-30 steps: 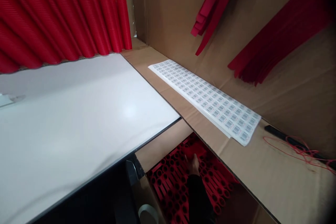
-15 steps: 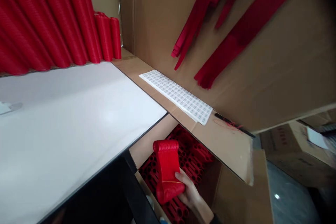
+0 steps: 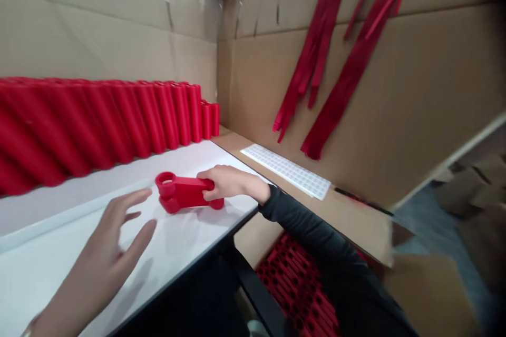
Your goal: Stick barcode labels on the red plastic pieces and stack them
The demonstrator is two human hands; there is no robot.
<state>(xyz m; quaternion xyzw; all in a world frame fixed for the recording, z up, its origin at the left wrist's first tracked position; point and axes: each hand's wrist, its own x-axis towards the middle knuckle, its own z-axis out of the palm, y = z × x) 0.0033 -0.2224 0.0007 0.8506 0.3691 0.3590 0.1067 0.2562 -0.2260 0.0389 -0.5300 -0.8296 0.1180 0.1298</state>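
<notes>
My right hand [image 3: 231, 181] grips one end of a bundle of thin red plastic pieces with ring-shaped ends [image 3: 187, 192], low over the white tabletop [image 3: 43, 274]. Whether the bundle touches the table I cannot tell. To its left, my left hand [image 3: 106, 245] is open, thumb and fingers apart, reaching toward the bundle's free end without touching it. Below my right forearm, a carton holds many similar red bundles [image 3: 294, 279].
A row of tall red stacks [image 3: 130, 121] lines the back of the table. Sheets of small printed labels [image 3: 286, 168] lie on the cardboard ledge [image 3: 356, 216] at right. Red strips [image 3: 343, 89] hang on the cardboard wall [image 3: 435, 95]. A dark thin tool [image 3: 361, 201] rests by the ledge's end.
My right hand has brought the red bundle up from the carton to over the table. My left hand has come into view, open. The view has tilted up, showing more of the back wall.
</notes>
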